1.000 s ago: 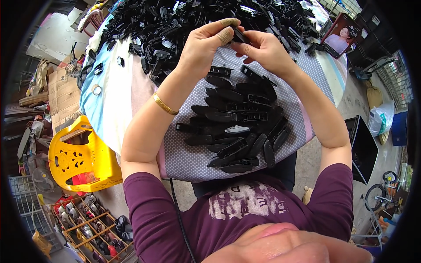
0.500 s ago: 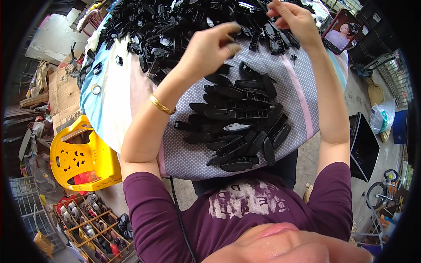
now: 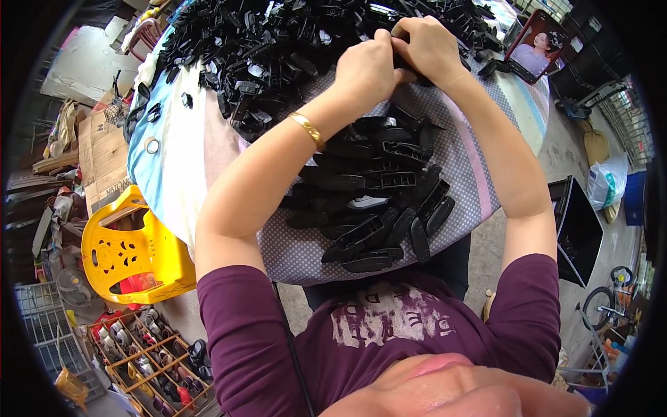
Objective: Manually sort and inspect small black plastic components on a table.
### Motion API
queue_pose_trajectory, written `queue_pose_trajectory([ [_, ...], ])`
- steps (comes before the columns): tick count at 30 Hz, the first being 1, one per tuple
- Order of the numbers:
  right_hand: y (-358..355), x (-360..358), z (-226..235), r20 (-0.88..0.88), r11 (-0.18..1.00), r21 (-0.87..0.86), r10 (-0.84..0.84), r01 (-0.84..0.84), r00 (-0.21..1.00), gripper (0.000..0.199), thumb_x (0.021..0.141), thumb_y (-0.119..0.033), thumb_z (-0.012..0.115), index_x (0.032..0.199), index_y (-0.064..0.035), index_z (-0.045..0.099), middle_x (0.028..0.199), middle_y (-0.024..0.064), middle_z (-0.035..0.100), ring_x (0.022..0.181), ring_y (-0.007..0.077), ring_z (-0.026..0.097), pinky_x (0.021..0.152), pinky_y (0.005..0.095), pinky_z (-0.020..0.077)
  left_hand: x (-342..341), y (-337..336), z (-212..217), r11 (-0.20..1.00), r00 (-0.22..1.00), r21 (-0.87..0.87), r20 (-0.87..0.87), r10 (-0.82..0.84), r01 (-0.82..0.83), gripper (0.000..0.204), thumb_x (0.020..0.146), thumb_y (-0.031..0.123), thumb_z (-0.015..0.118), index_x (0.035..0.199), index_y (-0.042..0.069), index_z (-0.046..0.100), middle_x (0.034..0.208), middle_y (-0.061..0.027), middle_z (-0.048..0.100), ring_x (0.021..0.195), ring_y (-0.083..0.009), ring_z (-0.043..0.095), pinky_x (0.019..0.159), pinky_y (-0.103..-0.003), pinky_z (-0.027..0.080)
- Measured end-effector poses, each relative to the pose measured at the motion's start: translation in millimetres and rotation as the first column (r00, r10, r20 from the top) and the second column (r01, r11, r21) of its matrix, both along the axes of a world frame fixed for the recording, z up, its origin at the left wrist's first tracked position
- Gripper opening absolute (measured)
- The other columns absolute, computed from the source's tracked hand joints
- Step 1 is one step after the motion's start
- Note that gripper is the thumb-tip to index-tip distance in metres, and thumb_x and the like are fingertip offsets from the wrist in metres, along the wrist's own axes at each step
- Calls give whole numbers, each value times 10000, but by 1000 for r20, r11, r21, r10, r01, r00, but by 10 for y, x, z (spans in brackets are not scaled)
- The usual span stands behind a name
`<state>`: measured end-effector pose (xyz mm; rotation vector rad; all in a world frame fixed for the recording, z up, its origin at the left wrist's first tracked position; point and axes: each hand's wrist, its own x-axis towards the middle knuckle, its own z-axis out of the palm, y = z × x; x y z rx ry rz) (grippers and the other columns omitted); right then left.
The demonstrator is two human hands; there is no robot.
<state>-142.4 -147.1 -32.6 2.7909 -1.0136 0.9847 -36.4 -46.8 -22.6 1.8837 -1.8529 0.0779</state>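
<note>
Seeing my left hand and right hand both pinching one black plastic clip at 12 o'clock, above the stacked clips.

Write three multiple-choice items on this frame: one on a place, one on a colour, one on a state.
1. Where does the yellow plastic chair stand?
A. on the table
B. on the floor at the person's left
C. behind the framed portrait

2. What colour are the plastic clips stacked near the person?
A. black
B. white
C. red

3. How are the hands placed?
A. resting apart on the cloth
B. both hanging below the table
C. joined over one clip at the big pile

Answers:
1 B, the chair sits low beside the table's left edge.
2 A, the stack and the big pile are all black.
3 C, left hand and right hand meet around a black piece.
</note>
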Motion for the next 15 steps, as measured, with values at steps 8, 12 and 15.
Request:
queue_pose_trajectory([
  [8, 334, -49, 324, 633, 904, 63, 291, -423, 718, 161, 739, -90, 595, 871, 1, 588, 748, 166, 609, 665, 305, 591, 604, 348, 467, 378, 128, 10, 978, 804, -210, -580, -130, 7, 269, 741, 140, 625, 949, -21, 566, 798, -110, 609, 650, -173, 570, 619, -274, 470],
  [12, 404, 38, 100, 606, 777, 120, 436, -618, 665, 266, 822, -78, 561, 1070, 15, 547, 856, 136, 633, 749, 167, 632, 674, 252, 501, 517, 410, 269, 966, 177, -160, -964, -196, 201, 249, 856, 162, 564, 1010, -33, 583, 888, -67, 613, 714, -132, 600, 640, -200, 461],
  [15, 554, 81, 140, 644, 696, 283, 372, -660, 668, 261, 850, -85, 532, 1089, 21, 528, 865, 120, 628, 768, 153, 622, 688, 241, 497, 511, 510, 303, 950, 17, -255, -965, -262, 181, 276, 843, 112, 571, 1062, -55, 546, 925, -100, 614, 815, -159, 611, 744, -227, 483],
])
